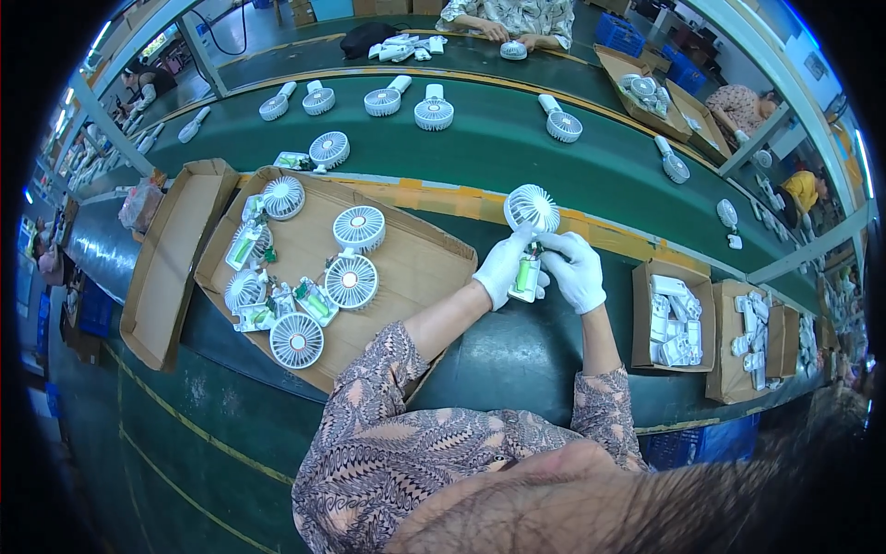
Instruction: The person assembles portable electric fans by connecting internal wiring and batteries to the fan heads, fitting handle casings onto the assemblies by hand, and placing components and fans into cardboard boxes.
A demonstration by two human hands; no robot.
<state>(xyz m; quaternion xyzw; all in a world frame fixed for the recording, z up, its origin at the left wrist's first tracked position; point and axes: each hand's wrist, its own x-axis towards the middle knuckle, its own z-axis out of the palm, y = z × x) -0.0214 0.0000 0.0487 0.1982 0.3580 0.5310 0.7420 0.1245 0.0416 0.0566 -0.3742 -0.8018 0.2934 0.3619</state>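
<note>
One dark, glossy worktop (508,355) lies beneath my fingers (556,244); beyond them, past a yellow-taped ledge (614,234), a green conveyor belt (489,152) crosses a workshop of pale metal frames (196,55). My white-gloved left hand (501,268) and right hand (576,270) both grasp one handheld fan (532,214), its white head (530,198) just beyond the fingers, its opened handle (523,294), showing a green cylinder (527,274), between them. Left of my fingers, one shallow cardboard tray (420,247) holds five fan heads (296,340), with opened handles among them; a second tray (175,268) lies farther left. Right of my fingers stand at least three cardboard boxes (643,323), the nearest holding white plastic parts (674,319). Ahead, at least eight fans (434,114) lie on the belt, and one co-worker (508,12) beyond it handles another fan (513,50).
</note>
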